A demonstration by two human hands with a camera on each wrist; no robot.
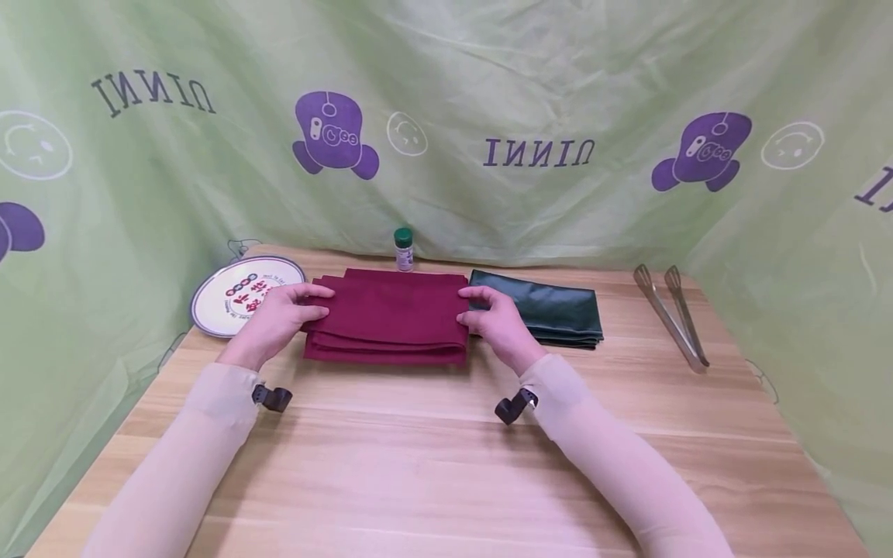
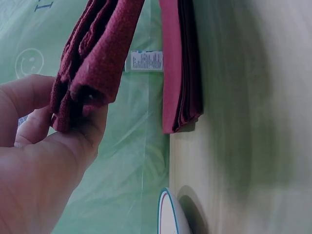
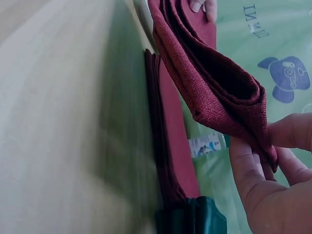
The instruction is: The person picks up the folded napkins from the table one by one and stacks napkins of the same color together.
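Observation:
A folded maroon cloth is stretched between the two hands, raised over the tabletop. My left hand pinches its left end, and in the left wrist view the thumb and fingers close round the layered edge. At the right end my right hand pinches a corner; the layers sag open beside it in the right wrist view. Beneath the held cloth lies another folded maroon cloth, mostly hidden from the head view. A folded dark green cloth lies just right of it, partly behind the right hand.
An oval white plate with red lettering sits at the back left, behind the left hand. A small green-capped bottle stands behind the cloths. Metal tongs lie at the right. Green printed curtains hang round the wooden table.

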